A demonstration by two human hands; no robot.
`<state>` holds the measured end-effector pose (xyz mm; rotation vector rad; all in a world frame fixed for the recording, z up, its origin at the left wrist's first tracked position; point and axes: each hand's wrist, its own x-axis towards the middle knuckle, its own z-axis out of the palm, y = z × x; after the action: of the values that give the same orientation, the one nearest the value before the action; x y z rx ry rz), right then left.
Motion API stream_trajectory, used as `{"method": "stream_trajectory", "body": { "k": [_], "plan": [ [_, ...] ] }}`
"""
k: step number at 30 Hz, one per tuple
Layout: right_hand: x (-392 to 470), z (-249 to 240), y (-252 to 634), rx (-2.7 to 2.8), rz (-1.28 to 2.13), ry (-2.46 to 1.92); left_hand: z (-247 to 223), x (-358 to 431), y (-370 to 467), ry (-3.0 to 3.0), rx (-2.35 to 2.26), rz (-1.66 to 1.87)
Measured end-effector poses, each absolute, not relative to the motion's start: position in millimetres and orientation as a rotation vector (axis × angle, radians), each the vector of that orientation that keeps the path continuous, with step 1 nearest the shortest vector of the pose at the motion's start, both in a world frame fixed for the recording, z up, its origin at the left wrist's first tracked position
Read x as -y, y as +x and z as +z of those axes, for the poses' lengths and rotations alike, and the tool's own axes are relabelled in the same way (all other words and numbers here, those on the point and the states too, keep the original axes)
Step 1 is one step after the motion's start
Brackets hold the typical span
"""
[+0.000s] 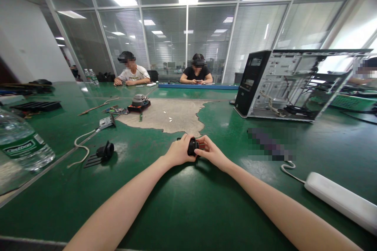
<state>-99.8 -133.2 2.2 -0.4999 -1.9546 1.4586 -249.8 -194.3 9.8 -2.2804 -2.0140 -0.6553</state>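
Note:
Between my two hands, low over the green table (176, 204), is a small black part (192, 147), mostly covered by fingers; its exact kind cannot be made out. My left hand (181, 150) wraps round it from the left. From the right, my right hand (210, 151) grips it with bent fingers, the thumb against its near side. A black plastic piece with a round end and slats (104, 152) lies on the table to the left. Beyond it sits a metal bracket (106, 122) with a white cable (84, 145).
An opened computer case (294, 86) stands at the right, a white power strip (338, 200) nearer me. A water bottle (26, 145) is at the left. A cooler-like part (139, 103) rests by a bare tan patch (176, 113). Two people sit across the table.

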Motion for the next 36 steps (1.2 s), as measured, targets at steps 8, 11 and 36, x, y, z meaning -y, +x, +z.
{"method": "stream_trajectory", "body": {
  "k": [8, 11, 36],
  "plan": [
    [132.4, -1.6, -102.3, 1.893, 1.492, -0.561, 13.6, 196.3, -247.2, -2.279, 2.051, -0.661],
    [130.2, -3.6, -103.0, 1.896, 1.491, -0.582, 11.6, 195.2, -248.2, -2.281, 2.019, -0.667],
    [135.3, 5.9, -99.4, 1.865, 1.605, -0.483, 13.0, 196.2, -248.3, -2.275, 2.061, -0.671]
  ]
}}
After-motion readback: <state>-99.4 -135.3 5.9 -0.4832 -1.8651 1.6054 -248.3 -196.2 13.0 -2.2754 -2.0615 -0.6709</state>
